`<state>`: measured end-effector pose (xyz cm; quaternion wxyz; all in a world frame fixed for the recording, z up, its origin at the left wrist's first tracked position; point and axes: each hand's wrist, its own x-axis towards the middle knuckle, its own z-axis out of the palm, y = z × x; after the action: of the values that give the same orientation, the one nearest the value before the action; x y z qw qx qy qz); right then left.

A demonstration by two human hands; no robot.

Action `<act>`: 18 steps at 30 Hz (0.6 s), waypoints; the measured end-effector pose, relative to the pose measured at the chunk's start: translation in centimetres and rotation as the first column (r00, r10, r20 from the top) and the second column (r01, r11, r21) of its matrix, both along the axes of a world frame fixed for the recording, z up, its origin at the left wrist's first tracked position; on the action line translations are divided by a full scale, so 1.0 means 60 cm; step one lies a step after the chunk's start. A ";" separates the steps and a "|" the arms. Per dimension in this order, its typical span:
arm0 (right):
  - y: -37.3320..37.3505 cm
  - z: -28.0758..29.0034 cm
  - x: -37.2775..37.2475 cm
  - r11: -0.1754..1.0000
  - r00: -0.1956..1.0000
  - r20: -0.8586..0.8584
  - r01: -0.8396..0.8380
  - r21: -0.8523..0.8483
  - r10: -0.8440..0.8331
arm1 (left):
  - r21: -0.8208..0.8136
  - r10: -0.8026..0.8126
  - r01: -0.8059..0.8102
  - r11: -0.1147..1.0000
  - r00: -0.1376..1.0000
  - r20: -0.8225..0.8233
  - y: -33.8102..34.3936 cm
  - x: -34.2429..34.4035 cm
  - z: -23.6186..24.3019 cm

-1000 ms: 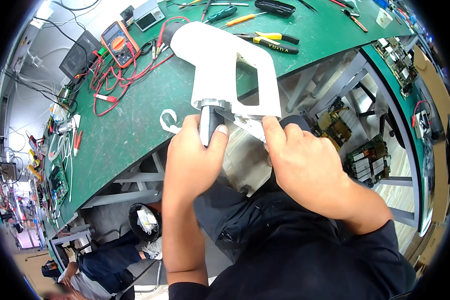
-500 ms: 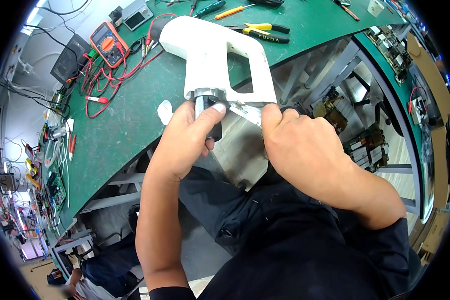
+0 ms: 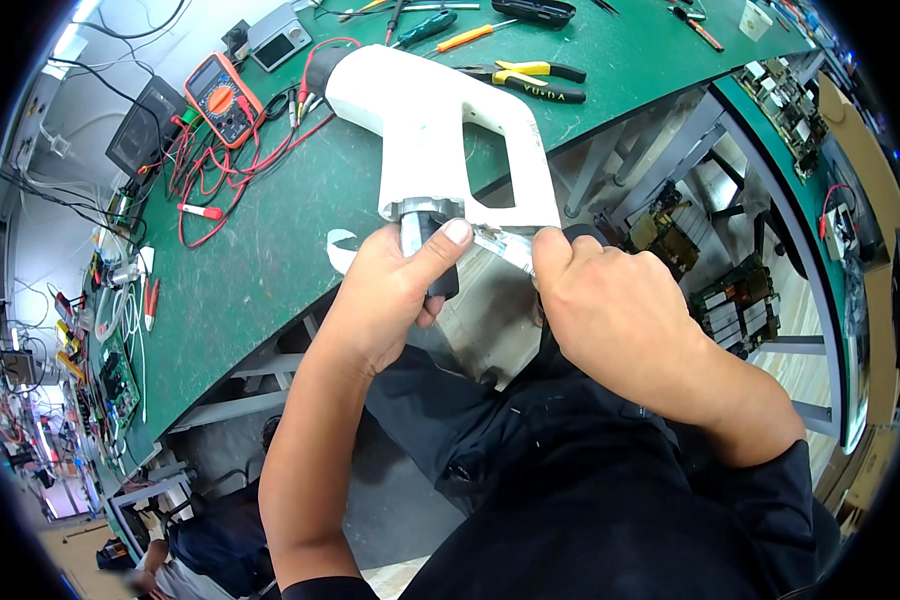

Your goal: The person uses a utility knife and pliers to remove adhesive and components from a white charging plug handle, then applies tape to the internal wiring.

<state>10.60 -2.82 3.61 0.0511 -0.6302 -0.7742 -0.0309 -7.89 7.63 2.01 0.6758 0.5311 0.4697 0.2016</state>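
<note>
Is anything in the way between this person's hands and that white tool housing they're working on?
Nothing visible. The left hand already grips the dark cylinder sticking out of the white tool housing, thumb across it. The right hand pinches the housing's lower edge beside it. Pliers and multimeter lie apart on the green bench.

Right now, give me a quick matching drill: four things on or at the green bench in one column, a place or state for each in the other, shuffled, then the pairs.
Things:
1. white handheld device
2. multimeter
3. yellow-handled pliers
4. black cylindrical part

Places or states:
A. lying on the green bench right of the device
B. gripped by the left hand
C. far left of the bench, with red leads
D. propped at the bench edge, right hand at its base

Pairs: 1-D, 2-C, 3-A, 4-B
</note>
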 end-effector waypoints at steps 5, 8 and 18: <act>0.002 -0.011 -0.001 1.000 0.998 -0.050 0.030 -0.008 -0.031 | 0.031 0.028 -0.027 0.999 0.999 -0.038 -0.004 0.001 -0.003; 0.001 -0.021 -0.004 0.998 0.999 -0.018 0.048 0.026 -0.048 | 0.015 0.022 -0.022 1.000 0.999 -0.039 0.000 0.004 -0.002; -0.007 -0.059 -0.014 0.994 0.998 -0.033 0.058 0.091 -0.055 | -0.023 0.097 -0.096 0.995 0.994 0.050 -0.013 0.014 -0.004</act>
<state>9.74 -3.25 0.04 0.0905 -0.6493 -0.7529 -0.0583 -7.05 6.85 1.80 0.6827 0.4954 0.4793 0.2425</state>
